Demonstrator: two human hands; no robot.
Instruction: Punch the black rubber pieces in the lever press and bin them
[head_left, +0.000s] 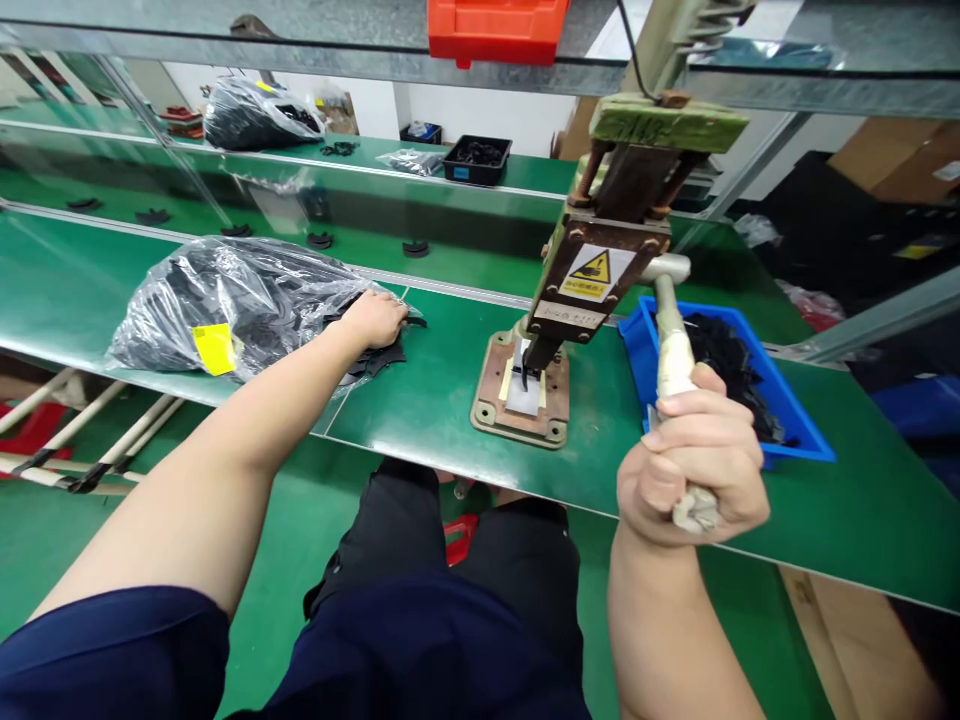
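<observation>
Right hand (694, 465): closed round press lever (675, 350). Left hand (377, 318): over black pieces (381, 360) by plastic bag (274, 285), grip unclear.

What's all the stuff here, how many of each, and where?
Bench: one, green, across the middle
Press: one, green-brown, on bench
Lever: one, whitish, press's right side
Blue bin: one, blue, right of press
Near bag: one, clear, bench's left
Far bag: one, clear, back left
Loose pieces: five, black, row beyond near bag
Black tray: one, black, at back
Red bin: one, red, overhead
Left hand: one, bare, at near bag's right end
Right hand: one, bare, gripping lever
</observation>
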